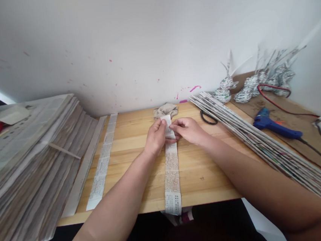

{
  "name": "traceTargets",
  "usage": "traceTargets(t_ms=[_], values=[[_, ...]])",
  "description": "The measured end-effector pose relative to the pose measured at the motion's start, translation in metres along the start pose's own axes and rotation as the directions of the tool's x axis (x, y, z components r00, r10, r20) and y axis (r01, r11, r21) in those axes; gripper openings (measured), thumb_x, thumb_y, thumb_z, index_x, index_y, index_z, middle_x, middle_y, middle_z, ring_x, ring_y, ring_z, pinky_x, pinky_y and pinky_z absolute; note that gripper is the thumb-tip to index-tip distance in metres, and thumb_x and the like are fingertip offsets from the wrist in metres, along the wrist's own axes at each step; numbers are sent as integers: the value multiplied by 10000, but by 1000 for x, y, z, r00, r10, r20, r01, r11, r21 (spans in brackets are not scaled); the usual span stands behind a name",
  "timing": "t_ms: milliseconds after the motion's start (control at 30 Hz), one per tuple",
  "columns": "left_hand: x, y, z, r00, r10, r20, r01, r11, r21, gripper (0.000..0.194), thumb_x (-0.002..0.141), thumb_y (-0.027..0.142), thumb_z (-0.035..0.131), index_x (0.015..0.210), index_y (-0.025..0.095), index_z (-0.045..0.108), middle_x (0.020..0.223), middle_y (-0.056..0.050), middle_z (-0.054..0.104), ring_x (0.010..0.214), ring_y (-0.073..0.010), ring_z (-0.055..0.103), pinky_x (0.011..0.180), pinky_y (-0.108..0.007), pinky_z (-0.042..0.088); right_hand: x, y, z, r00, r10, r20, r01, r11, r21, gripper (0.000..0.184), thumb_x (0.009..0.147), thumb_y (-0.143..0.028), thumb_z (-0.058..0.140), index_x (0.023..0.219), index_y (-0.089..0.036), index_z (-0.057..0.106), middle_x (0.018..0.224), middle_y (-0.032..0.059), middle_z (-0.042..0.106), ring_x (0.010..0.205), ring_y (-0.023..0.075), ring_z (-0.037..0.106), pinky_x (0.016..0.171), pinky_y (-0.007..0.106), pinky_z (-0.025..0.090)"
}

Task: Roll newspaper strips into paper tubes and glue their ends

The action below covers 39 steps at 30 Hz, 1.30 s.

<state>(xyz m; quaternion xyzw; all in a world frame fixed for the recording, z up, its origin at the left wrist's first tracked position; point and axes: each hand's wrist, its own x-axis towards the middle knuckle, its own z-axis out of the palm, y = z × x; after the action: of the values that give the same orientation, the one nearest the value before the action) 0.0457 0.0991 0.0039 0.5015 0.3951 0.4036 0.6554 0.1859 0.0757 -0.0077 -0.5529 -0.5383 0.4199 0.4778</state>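
Note:
A long strip of newspaper (171, 172) runs from the middle of the wooden table toward me, its near end hanging over the front edge. My left hand (155, 135) pinches the far part of the strip along its left side, thumb on top. From the other side my right hand (188, 130) grips the strip's right edge between thumb and fingers, a few fingers passing beneath it. Just beyond the strip's far end lies a crumpled beige cloth (165, 109).
At left, a tall stack of newspapers (46, 146) stands beside another paper strip (103, 164). Rolled paper sticks (247, 135) lie diagonally at right, near black-handled scissors (209, 122). Farther right are a blue glue gun (277, 126) with its cord and woven paper figures (244, 89) against the wall.

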Motion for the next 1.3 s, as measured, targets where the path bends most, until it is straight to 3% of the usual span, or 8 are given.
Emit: traceTargets(t_ms=[100,300,500,933,1300], values=[[1,0,0,1000,-13,-12,13,1000,21,317,930,350,480,1168,172,589,836,-68,689,546,-155,650,460,-277,547,0,0,0,999,-32,-12,31,997,-67,322,752,-476,688,687,-171,608,591,1,593,539,122,512,520,261,394],[-1,0,-2,996,-28,82,23,998,59,315,928,403,483,1136,181,564,787,-77,702,531,-167,657,443,-271,534,1,-7,-10,998,3,65,-13,988,151,367,762,-526,662,694,-170,605,604,-21,522,533,96,428,484,250,299],[-6,4,0,987,-75,139,57,990,129,266,950,369,441,1113,186,545,863,-89,717,573,-167,680,476,-272,546,-1,-14,-12,1000,11,26,-14,992,129,365,732,-494,700,636,-159,592,551,-40,465,511,84,372,485,261,257],[-2,-3,-5,987,-95,128,60,966,251,279,896,413,551,1032,169,568,768,-71,706,583,-173,688,509,-256,542,-1,-14,-12,996,75,44,-83,967,240,286,702,-425,709,684,-150,635,568,-34,477,509,85,370,452,256,226],[-6,0,-1,985,-98,140,51,950,307,216,900,385,549,960,178,545,708,-58,688,577,-169,675,523,-259,532,-2,-17,-9,989,146,-32,-131,949,287,349,617,-430,796,594,-161,575,527,-42,450,473,65,329,423,243,190]])
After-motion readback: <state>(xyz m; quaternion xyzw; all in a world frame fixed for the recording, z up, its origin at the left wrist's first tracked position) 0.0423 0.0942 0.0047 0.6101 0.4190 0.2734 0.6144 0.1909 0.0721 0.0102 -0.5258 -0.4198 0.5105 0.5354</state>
